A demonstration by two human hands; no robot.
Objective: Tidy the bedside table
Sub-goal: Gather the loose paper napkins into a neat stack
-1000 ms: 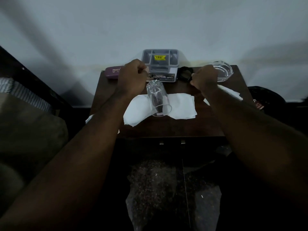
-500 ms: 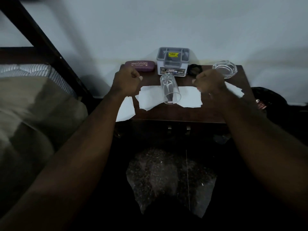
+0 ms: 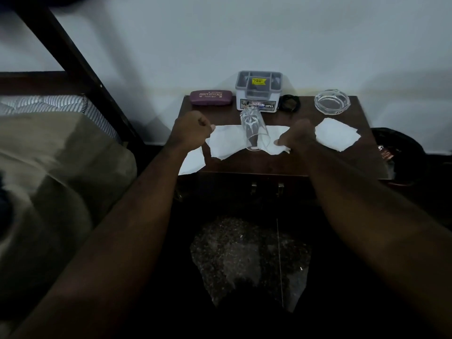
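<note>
While the glass point(image 3: 254, 129) lies on its side at the centre of the tabletop point(image 3: 269, 162), the left hand point(image 3: 193, 129) and right hand point(image 3: 299, 137) flank it. Both are curled into fists with nothing visibly gripped, each at an edge of the tissue point(image 3: 227, 143) under the glass. Counted: one glass and three tissues. Along the table's upper edge sit one case point(image 3: 210, 97), one organiser point(image 3: 258, 94), one black coil point(image 3: 289, 104) and one ashtray point(image 3: 332, 101).

In dim light, a plain pale wall point(image 3: 244, 33) stands behind a dark wooden bedside table point(image 3: 256, 165), with a bed point(image 3: 61, 155) and its slanting dark frame bar point(image 3: 78, 69) at the left and speckled stone floor point(image 3: 244, 253) below.
</note>
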